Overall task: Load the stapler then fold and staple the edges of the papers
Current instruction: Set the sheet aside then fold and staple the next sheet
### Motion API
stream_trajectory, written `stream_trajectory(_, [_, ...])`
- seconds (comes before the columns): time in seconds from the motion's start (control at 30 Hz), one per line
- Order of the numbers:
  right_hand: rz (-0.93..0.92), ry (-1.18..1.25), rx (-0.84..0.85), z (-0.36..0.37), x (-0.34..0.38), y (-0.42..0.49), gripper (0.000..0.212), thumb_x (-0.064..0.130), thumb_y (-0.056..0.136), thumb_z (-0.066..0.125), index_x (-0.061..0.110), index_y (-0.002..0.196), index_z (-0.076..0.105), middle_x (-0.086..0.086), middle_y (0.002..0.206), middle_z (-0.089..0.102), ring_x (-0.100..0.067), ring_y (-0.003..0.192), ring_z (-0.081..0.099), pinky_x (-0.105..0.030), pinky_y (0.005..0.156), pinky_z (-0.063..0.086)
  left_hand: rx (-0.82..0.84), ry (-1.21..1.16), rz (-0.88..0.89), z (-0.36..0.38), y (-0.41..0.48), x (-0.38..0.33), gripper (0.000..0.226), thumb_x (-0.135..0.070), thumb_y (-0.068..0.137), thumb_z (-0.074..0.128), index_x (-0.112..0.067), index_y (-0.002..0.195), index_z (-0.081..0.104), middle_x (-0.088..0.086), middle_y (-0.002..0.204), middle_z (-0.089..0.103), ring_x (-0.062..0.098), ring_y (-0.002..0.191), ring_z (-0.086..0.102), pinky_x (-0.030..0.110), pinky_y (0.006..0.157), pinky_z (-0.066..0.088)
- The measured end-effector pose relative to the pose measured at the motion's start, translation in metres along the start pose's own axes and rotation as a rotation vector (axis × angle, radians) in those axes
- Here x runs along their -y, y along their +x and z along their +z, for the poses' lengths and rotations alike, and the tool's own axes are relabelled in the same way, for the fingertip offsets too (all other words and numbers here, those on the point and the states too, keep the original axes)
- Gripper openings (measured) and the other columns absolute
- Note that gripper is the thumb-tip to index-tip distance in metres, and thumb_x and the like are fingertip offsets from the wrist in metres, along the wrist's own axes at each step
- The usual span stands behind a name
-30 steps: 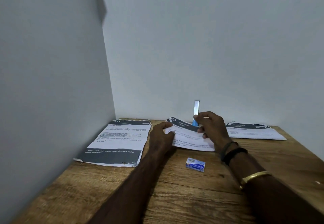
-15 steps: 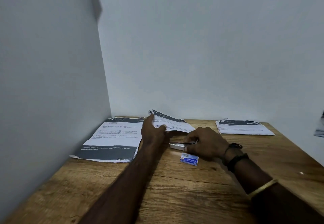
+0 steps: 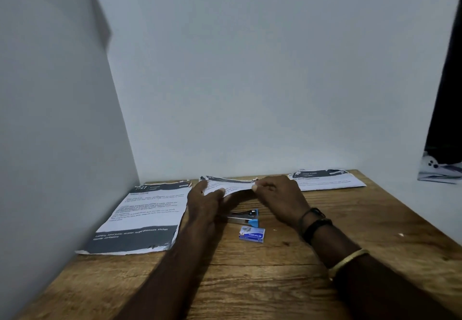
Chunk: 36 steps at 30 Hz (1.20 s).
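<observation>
A wooden counter [image 3: 275, 282] sits in a corner between two pale walls [image 3: 250, 69]. Three papers are on or over it. The left paper [image 3: 145, 217] lies flat near the left wall, printed with text and dark bands at its near and far ends, its near edge ragged. The right paper [image 3: 327, 182] lies flat at the back, well apart from the hands. The middle paper [image 3: 230, 185] is lifted off the counter between both hands, its near edge raised and its far edge toward the back wall.

The left hand [image 3: 205, 204] pinches the middle paper's left part, thumb on top, fingers beneath. The right hand [image 3: 277, 197] is closed on the paper's right end, fingertips curled over the edge. The right wrist carries two dark bands [image 3: 316, 224], and a gold bangle [image 3: 347, 261] sits farther up the forearm.

One stapler [image 3: 243, 217] lies on the counter just below the lifted paper, between the two forearms, touched by neither hand. It is silver with blue ends and lies hinged open, upper arm apart from base; its left end is hidden behind the left hand. One small blue box [image 3: 252, 233] lies just in front of the stapler, nearer the person.

At the far right edge, beyond the counter, is a dark vertical strip [image 3: 447, 82] with something white and patterned [image 3: 440, 169] at its foot; I cannot tell what it is.
</observation>
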State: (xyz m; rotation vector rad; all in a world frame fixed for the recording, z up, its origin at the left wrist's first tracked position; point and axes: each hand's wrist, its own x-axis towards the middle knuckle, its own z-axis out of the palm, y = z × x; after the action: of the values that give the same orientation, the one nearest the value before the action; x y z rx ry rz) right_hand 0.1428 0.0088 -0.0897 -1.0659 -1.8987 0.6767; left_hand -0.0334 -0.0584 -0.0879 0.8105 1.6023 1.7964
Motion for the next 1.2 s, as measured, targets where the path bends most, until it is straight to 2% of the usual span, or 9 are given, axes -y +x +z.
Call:
stream_trajectory(0.07, [0.014, 0.045, -0.07, -0.005, 0.0, 0.003, 0.017, 0.032, 0.088, 0.074, 0.02, 0.096, 0.082, 0.004, 0.097, 0.079, -0.013, 0.095, 0.072, -0.04, 0.09, 0.058, 0.012, 0.059, 0.04, 0.002, -0.001, -0.001, 0.068, -0.002, 0.087, 0.071, -0.008, 0.15, 0.044, 0.012, 0.152, 0.048, 0.016, 0.112, 0.051, 0.022, 0.081, 0.05])
stream_trajectory(0.17, [0.04, 0.053, -0.137, -0.018, -0.004, 0.007, 0.019, 0.025, 0.085, 0.078, 0.019, 0.102, 0.081, 0.0, 0.096, 0.08, -0.015, 0.091, 0.074, -0.036, 0.09, 0.058, 0.057, 0.187, 0.133, 0.011, -0.005, -0.002, 0.072, -0.004, 0.084, 0.075, -0.008, 0.149, 0.045, 0.01, 0.154, 0.046, 0.016, 0.125, 0.049, 0.025, 0.099, 0.042])
stream_trajectory(0.3, [0.075, 0.068, -0.237, -0.043, -0.022, 0.008, 0.021, 0.022, 0.083, 0.08, 0.021, 0.104, 0.08, 0.001, 0.093, 0.079, -0.013, 0.09, 0.073, -0.028, 0.085, 0.057, 0.108, 0.228, 0.188, 0.044, -0.008, -0.001, 0.076, -0.002, 0.075, 0.083, -0.008, 0.143, 0.052, 0.011, 0.151, 0.049, 0.028, 0.135, 0.05, 0.046, 0.113, 0.045])
stream_trajectory(0.6, [0.262, 0.123, -0.456, -0.089, -0.071, 0.013, 0.023, 0.011, 0.082, 0.078, 0.021, 0.103, 0.079, -0.002, 0.091, 0.077, -0.017, 0.082, 0.076, -0.04, 0.089, 0.061, 0.071, 0.236, 0.134, 0.146, -0.004, 0.007, 0.056, 0.001, 0.066, 0.084, -0.007, 0.119, 0.066, 0.006, 0.124, 0.064, 0.023, 0.111, 0.062, 0.037, 0.101, 0.053])
stream_trajectory(0.8, [0.369, 0.096, -0.499, -0.099, -0.077, 0.009, 0.021, 0.013, 0.082, 0.075, 0.022, 0.1, 0.078, -0.005, 0.103, 0.077, -0.023, 0.1, 0.073, -0.035, 0.098, 0.055, 0.138, 0.376, 0.165, 0.163, -0.005, 0.008, 0.052, -0.002, 0.071, 0.081, -0.004, 0.121, 0.066, 0.01, 0.135, 0.06, 0.028, 0.125, 0.058, 0.033, 0.108, 0.046])
stream_trajectory(0.87, [0.409, 0.091, -0.5, -0.102, -0.083, 0.01, 0.021, 0.014, 0.082, 0.074, 0.022, 0.101, 0.078, -0.007, 0.11, 0.076, -0.028, 0.104, 0.072, -0.038, 0.099, 0.055, 0.178, 0.433, 0.183, 0.166, -0.004, 0.013, 0.05, -0.002, 0.073, 0.08, -0.004, 0.12, 0.065, 0.01, 0.137, 0.059, 0.027, 0.126, 0.056, 0.02, 0.1, 0.04])
stream_trajectory(0.97, [0.481, 0.063, -0.487, -0.107, -0.094, 0.017, 0.024, 0.015, 0.085, 0.074, 0.02, 0.108, 0.076, -0.009, 0.112, 0.076, -0.028, 0.106, 0.072, -0.036, 0.101, 0.054, 0.228, 0.497, 0.201, 0.174, -0.001, 0.018, 0.046, -0.003, 0.075, 0.078, -0.005, 0.119, 0.064, 0.008, 0.124, 0.064, 0.027, 0.113, 0.062, 0.02, 0.087, 0.043])
stream_trajectory(1.07, [0.52, 0.011, -0.465, -0.108, -0.097, 0.02, 0.026, 0.018, 0.088, 0.072, 0.016, 0.114, 0.073, -0.011, 0.109, 0.078, -0.026, 0.107, 0.072, -0.033, 0.101, 0.053, 0.268, 0.555, 0.202, 0.177, -0.003, 0.02, 0.047, -0.004, 0.078, 0.075, -0.006, 0.123, 0.063, 0.011, 0.127, 0.064, 0.03, 0.117, 0.062, 0.034, 0.098, 0.052])
stream_trajectory(1.2, [0.585, -0.084, -0.448, -0.107, -0.095, 0.024, 0.023, 0.018, 0.089, 0.067, 0.012, 0.111, 0.072, -0.012, 0.115, 0.074, -0.031, 0.11, 0.069, -0.029, 0.091, 0.054, 0.306, 0.663, 0.2, 0.178, -0.002, 0.025, 0.037, -0.007, 0.081, 0.072, -0.011, 0.117, 0.067, 0.009, 0.131, 0.064, 0.027, 0.121, 0.059, 0.026, 0.099, 0.046])
